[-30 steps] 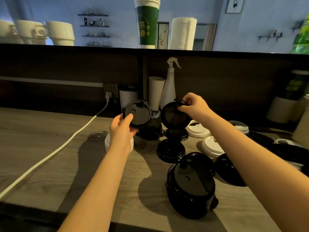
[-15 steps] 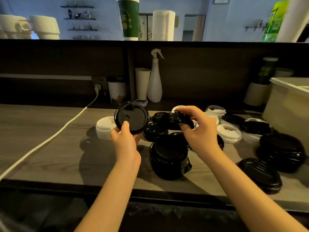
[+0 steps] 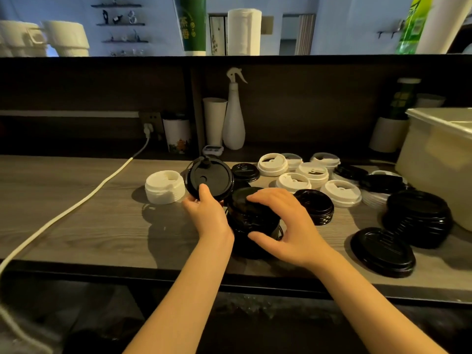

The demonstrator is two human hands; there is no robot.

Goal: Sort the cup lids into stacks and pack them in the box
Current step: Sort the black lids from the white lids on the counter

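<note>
Sorting centres mid-frame: left hand pinches a black lid upright, seemingly ready to add, while right hand clasps the black lid stack to steady it; box stands at right edge.

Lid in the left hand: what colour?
It's a black round plastic lid, head view.

The only writing that can be read is on the tall green cup, on the ledge above and a little left of the spray bottle: two yellow characters, one under the other, 茶香. The green bottle on the same ledge, far to the right of the spray bottle, has a label too blurred to read. The flat black lid, right of and nearer than the spray bottle, shows raised lettering that is illegible.
</note>
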